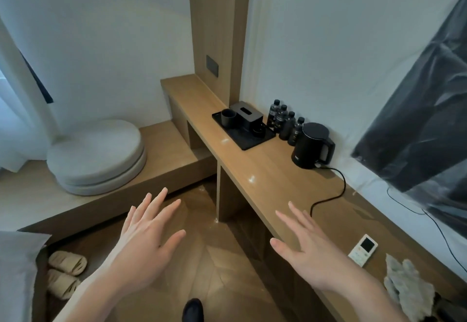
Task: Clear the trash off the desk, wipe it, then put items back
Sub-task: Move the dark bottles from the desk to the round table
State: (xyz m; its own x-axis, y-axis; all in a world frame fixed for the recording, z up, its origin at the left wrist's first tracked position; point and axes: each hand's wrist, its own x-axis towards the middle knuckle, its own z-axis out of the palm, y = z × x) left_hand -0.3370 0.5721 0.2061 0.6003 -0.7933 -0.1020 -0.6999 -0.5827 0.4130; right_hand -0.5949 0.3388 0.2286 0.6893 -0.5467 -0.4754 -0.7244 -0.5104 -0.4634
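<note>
I see the wooden desk (267, 170) running from far left to near right along the wall, with two small white scraps of trash on it: one (251, 178) near the front edge, beyond my right hand, and another (224, 141) farther off, just beside the near left edge of the black tray (255, 142). A crumpled grey cloth (406, 289) lies at the near right end of the desk, right of my right hand, with a white remote control (363, 250) just beyond it. My right hand (300, 251) hovers over the desk's front edge, fingers straight and spread, holding nothing. My left hand (149, 236) hangs over the floor, left of the desk, also spread and empty. The tray carries a black tissue box (246, 114) and a black cup (228, 117). Right of it stand four dark bottles (285, 123) against the wall, then a black electric kettle (312, 146) with its cord (333, 193) trailing nearer. A round grey cushion (97, 156) sits on the low platform at left, slippers (64, 272) under it
</note>
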